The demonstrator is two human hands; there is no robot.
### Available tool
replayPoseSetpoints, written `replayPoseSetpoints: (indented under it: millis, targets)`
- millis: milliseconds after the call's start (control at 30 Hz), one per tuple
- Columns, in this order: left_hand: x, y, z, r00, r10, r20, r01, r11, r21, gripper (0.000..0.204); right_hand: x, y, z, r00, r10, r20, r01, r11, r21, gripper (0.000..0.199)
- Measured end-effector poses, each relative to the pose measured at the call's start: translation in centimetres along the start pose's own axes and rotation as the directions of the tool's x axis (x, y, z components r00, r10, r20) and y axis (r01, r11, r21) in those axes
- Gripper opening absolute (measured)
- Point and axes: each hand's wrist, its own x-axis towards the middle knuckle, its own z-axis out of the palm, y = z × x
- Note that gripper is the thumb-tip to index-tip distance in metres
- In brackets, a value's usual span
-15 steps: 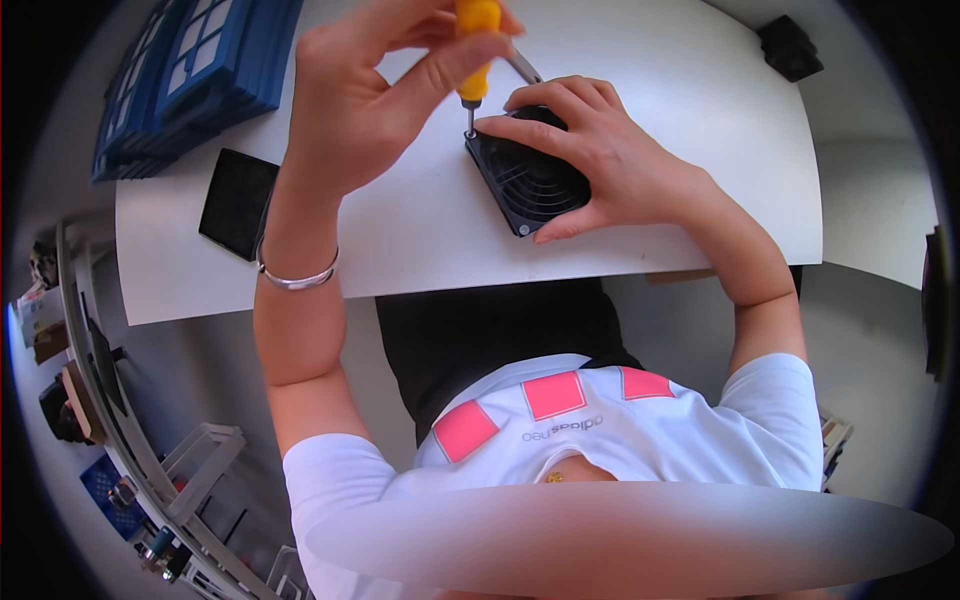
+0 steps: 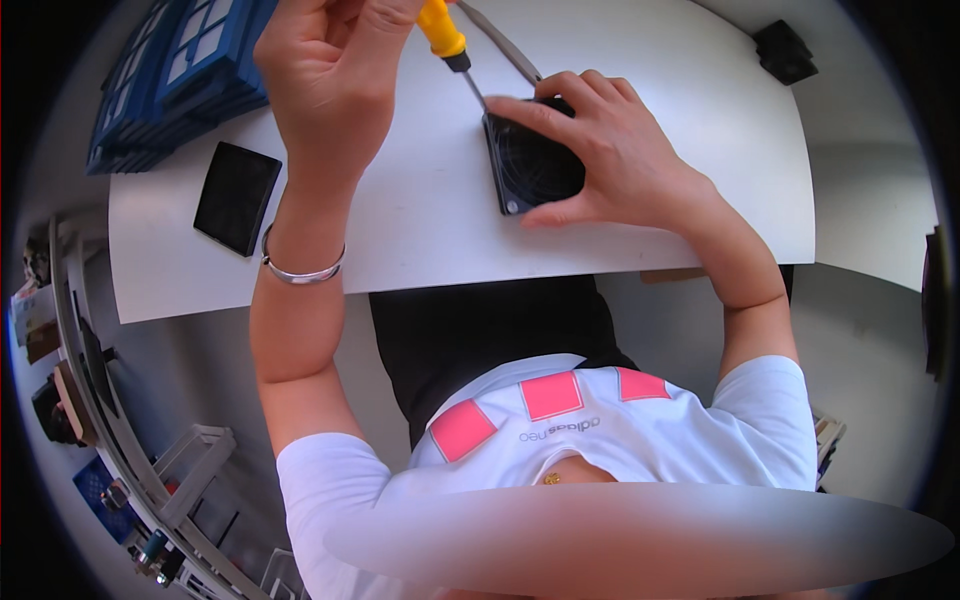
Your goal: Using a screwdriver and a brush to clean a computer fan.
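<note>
In the upper part of the head view, my left hand (image 2: 335,90) is closed round the yellow handle of a screwdriver (image 2: 442,35). Its thin metal shaft slants down to the far left corner of a black square fan (image 2: 515,165) with a ringed grille. Whether the tip touches a screw there cannot be made out. My right hand (image 2: 625,150) spans the fan from the right, forefinger along the far edge and thumb at the near edge, gripping it on the table. A round metal spot shows at the fan's near left corner.
A black square frame (image 2: 237,198) lies on the white table (image 2: 400,230) at the left. Behind it stands a stack of blue trays (image 2: 215,55). A slim grey metal tool (image 2: 505,45) lies beyond the fan. A black object (image 2: 785,52) sits at the far right corner.
My left hand has shifted left, and the screwdriver has gone from nearly upright to tilted. The fan has turned slightly and moved a little away from me under my right hand.
</note>
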Motion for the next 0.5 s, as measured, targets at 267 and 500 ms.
replayPoseSetpoints:
  millis: [267, 500]
  targets:
    - [-1.4, -1.3, 0.7, 0.983, -0.045, 0.176, 0.090, 0.963, -0.253, 0.033, 0.0, 1.4, 0.5, 0.995, 0.088, -0.056, -0.085, 0.995, 0.051, 0.090]
    - [-2.0, -0.2, 1.3, 0.956, -0.010, 0.293, 0.068, 0.980, -0.189, 0.033, -0.1, 1.3, 0.7, 0.989, 0.122, -0.082, -0.110, 0.985, 0.133, 0.090]
